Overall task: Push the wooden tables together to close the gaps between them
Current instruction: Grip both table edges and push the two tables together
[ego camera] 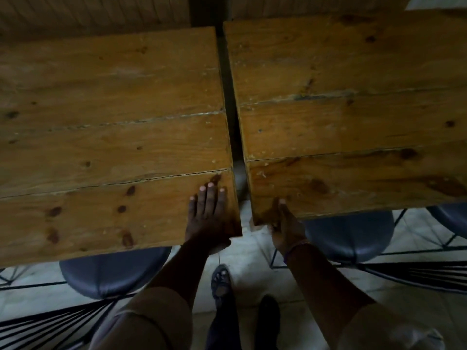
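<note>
My feet [242, 306] stand on the floor below the gap [233, 122], left hand [206, 218] fingers spread flat on the left table [106, 137] near corner, right hand [284, 223] fingers pinching the right table [353, 109] near-left corner, gap running near-to-far between them.

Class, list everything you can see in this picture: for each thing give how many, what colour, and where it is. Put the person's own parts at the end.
wooden tables: 2, brown; left table and right table, side by side with a dark gap between them.
stools: 3 in view, dark blue-grey round seats; one under the left table, one under the right table, one at the right edge.
floor: 1, pale, below the tables.
wall: brown, ribbed, behind the tables.
feet: 2, dark footwear, bottom centre.
left hand: 1, flat on the left table's near corner.
right hand: 1, gripping the right table's near corner.
</note>
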